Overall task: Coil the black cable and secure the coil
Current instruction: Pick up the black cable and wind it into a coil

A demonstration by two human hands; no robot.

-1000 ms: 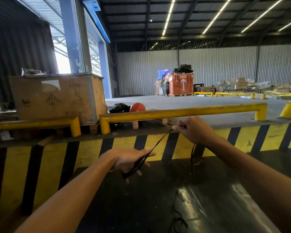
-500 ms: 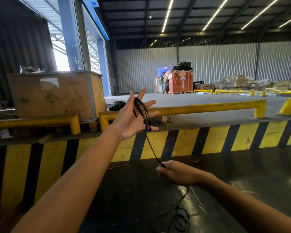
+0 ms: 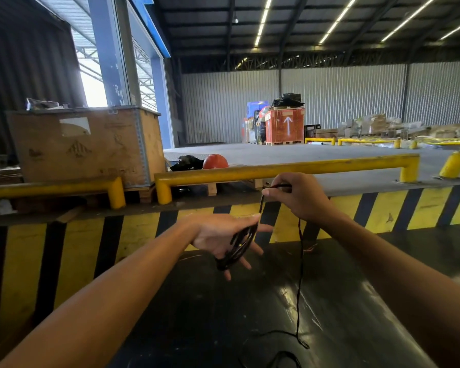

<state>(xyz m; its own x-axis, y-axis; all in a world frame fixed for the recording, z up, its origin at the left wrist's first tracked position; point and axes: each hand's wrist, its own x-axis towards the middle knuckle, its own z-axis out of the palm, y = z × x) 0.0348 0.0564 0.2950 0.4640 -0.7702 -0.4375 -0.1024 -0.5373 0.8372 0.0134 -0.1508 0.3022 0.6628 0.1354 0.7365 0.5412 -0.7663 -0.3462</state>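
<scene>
Overhead, long strip lights run along a dark steel roof, and a grey corrugated metal wall (image 3: pixel 356 102) closes the far end of the hall. Below it spreads a grey concrete loading platform (image 3: pixel 316 155), its near face painted in slanted yellow and black hazard stripes (image 3: pixel 133 235). A glossy black floor (image 3: pixel 250 314) lies at the foot of that face. On the left of the platform stands a large brown plywood crate with metal corner strips (image 3: pixel 91 144). A long yellow tubular steel guard rail (image 3: pixel 276 170) runs along the platform edge, with a shorter one beside it to the left. At the far wall sits an orange crate marked with a white upward arrow (image 3: pixel 286 126). A round orange-red object (image 3: pixel 215 162) lies just behind the rail; what it is cannot be told.

Both bare forearms reach forward over the black floor. The left hand (image 3: pixel 218 239) is held open, fingers spread wide, with several loops of the thin black cable (image 3: pixel 241 247) wound round the palm. The right hand (image 3: pixel 298 197), higher and near the rail, pinches the cable between thumb and fingertips. A short run of cable passes from that pinch down to the coil. The free length hangs from the right hand to the floor, where it lies in loose curves.
</scene>
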